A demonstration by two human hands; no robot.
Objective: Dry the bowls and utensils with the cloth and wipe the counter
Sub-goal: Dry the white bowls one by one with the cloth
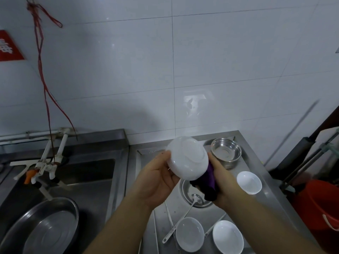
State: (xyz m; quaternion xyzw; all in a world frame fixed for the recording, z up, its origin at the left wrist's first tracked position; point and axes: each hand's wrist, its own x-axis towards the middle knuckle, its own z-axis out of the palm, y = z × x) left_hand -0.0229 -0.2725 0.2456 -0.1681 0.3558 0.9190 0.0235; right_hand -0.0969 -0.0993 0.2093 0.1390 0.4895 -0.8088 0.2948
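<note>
My left hand [157,178] holds a white bowl [187,158] tilted, its underside toward me, above the steel counter [271,187]. My right hand [222,182] grips a purple cloth [208,180] against the bowl's lower right side. Under my hands a steel bowl [185,191] holds a metal spoon [185,219]. Another steel bowl [226,150] stands at the back. Three white bowls sit on the counter: one at right [249,182] and two near the front edge [189,233] [228,236]. A second utensil handle [214,225] lies between them.
A steel sink [88,173] lies to the left, with a large steel basin [42,228] in it and white taps [49,162] above. A red bucket [319,208] and dark poles [302,149] stand right of the counter. White tiled wall behind.
</note>
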